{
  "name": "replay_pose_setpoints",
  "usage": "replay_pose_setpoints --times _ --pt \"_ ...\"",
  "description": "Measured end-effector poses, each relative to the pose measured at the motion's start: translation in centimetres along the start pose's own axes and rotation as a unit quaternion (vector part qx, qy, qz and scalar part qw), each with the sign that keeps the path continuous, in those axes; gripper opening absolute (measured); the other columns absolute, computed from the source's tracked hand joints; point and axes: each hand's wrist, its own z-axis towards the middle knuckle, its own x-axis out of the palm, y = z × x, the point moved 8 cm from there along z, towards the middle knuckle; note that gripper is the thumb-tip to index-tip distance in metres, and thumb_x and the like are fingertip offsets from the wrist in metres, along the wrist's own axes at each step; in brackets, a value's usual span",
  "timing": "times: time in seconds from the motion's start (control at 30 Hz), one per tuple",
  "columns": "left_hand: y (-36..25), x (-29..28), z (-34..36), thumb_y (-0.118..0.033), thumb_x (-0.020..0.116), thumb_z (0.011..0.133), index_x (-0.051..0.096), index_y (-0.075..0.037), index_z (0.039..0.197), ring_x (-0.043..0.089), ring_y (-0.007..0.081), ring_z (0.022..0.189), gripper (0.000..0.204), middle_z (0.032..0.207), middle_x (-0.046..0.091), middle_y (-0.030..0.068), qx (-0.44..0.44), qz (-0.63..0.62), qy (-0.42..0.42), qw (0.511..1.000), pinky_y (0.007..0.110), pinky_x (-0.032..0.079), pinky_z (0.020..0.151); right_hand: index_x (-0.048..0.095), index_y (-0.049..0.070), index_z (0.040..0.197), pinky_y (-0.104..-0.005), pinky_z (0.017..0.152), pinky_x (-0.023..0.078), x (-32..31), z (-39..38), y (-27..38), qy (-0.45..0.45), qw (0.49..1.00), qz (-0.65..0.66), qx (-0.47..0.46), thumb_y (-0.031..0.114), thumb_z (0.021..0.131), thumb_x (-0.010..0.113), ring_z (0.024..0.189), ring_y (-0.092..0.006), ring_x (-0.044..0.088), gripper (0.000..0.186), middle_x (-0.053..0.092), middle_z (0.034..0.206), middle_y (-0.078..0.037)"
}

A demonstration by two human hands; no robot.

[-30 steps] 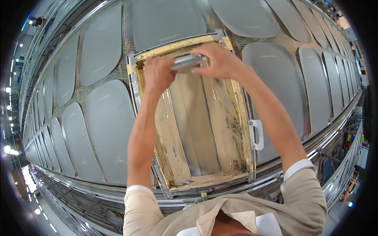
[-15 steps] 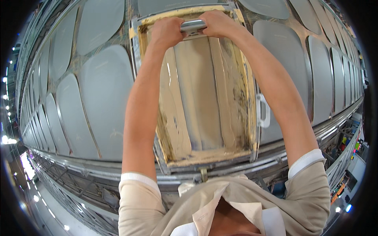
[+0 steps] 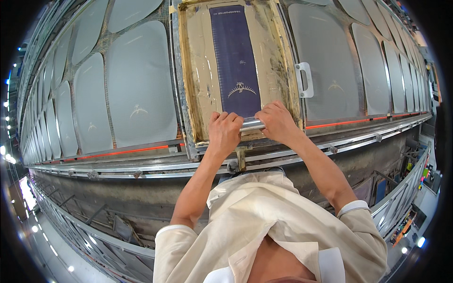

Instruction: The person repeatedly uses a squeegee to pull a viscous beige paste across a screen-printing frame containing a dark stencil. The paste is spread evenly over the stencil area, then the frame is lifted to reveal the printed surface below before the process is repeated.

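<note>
My left hand (image 3: 225,132) and my right hand (image 3: 279,121) grip the two ends of a metal squeegee (image 3: 251,124) at the near end of a wooden-edged screen frame (image 3: 188,70). Behind the squeegee a long dark purple band (image 3: 236,56) with a pale emblem and small lettering runs up the middle of the screen. Thick beige paste (image 3: 203,66) lies along both sides of that band, and the frame's edges are crusted with it. A white bracket handle (image 3: 306,79) sticks out from the frame's right side.
Rows of grey, rounded flat panels (image 3: 134,85) fill the long table left and right of the frame. Metal rails (image 3: 302,160) with knobs run along the table's near edge, above a dingy trough (image 3: 127,193). Lights and small coloured items show at the rim.
Both hands have drawn the squeegee from the screen's far end down to its near end. The middle, beige before, now shows dark purple, and the frame sits higher in view.
</note>
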Motion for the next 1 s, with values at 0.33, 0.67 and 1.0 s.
replay_pose_setpoints --times 0.33,0.67,1.0 --pt "10.8 -4.2 22.9 -0.012 0.076 0.073 0.073 -0.014 0.086 0.066 0.0286 0.084 0.013 0.081 0.069 0.0067 0.035 0.069 -0.038 0.996 0.043 0.044 0.084 0.068 0.009 0.088 -0.0475 0.083 0.051 -6.5 21.6 -13.8 0.030 0.998 -0.048 0.037 0.018 0.073 0.077 0.094 -0.0355 0.067 0.020 0.070 0.088 -0.014" --pt "19.1 -4.9 41.1 -0.024 0.079 0.078 0.076 -0.014 0.100 0.069 0.0379 0.083 0.024 0.084 0.073 0.0152 0.004 0.088 0.003 0.996 0.047 0.054 0.076 0.072 0.005 0.095 -0.0464 0.074 0.054 -10.9 37.6 -24.7 0.036 0.998 -0.043 0.030 0.026 0.078 0.076 0.081 -0.0366 0.070 0.027 0.073 0.084 -0.018" --pt "14.2 -3.8 29.6 -0.020 0.082 0.074 0.076 -0.013 0.096 0.069 0.0352 0.078 0.024 0.080 0.071 0.0136 0.029 0.054 -0.026 0.998 0.044 0.054 0.072 0.069 0.005 0.085 -0.0467 0.071 0.053 -7.3 27.9 -18.1 -0.016 0.999 -0.046 -0.023 0.017 0.074 0.076 0.079 -0.0379 0.068 0.018 0.070 0.081 -0.020"
